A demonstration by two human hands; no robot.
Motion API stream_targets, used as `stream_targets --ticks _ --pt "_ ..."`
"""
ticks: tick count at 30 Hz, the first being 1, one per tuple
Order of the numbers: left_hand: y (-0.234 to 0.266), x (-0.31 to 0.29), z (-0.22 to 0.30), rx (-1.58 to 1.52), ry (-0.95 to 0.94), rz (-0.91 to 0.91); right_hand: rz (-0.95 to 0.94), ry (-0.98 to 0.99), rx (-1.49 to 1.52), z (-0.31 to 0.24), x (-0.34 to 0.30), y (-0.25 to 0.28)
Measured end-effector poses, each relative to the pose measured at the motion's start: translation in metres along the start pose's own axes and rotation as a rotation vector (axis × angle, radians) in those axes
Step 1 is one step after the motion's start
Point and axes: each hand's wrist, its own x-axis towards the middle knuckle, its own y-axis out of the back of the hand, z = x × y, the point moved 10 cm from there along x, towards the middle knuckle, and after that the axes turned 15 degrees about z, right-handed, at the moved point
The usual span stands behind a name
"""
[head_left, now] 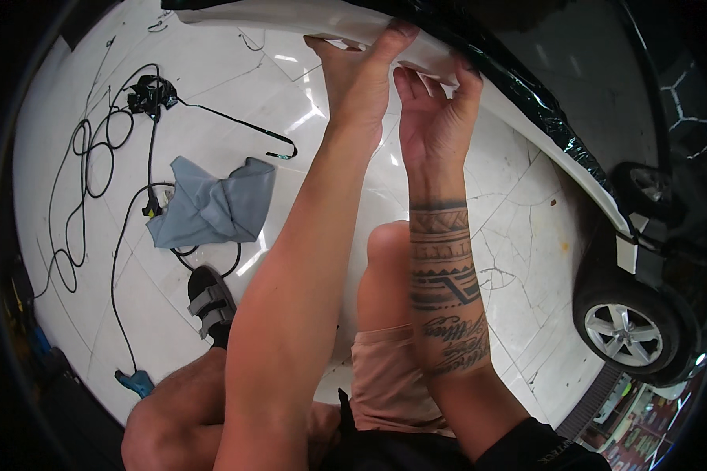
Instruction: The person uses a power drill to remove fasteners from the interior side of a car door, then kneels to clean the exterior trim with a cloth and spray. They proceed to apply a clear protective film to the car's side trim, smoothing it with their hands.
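Observation:
Glossy black film (518, 82) runs along the lower side of a dark car, wrinkled near its edge. Below it shows a white lower edge (518, 118) of the body panel. My left hand (365, 71) reaches up to this edge, its thumb pressed at the film's border and its fingers below. Close beside it on the right, my right hand (436, 118) has its palm turned up, with the thumb against the film edge and the fingers curled under the panel. The fingertips are partly hidden by the panel.
A grey cloth (216, 202) lies on the white tiled floor at left, over a black cable (114, 282). Near it are a hooked black rod (279, 153), crumpled black film (151, 96) and a blue tool-like item (136, 383). A car wheel (624, 335) stands at right.

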Motion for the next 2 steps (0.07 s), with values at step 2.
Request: stream_targets --ticks 2 --pt "0.0013 -0.0009 0.0047 -0.008 -0.003 -0.001 -0.07 -0.06 -0.103 0.0039 -0.002 0.002"
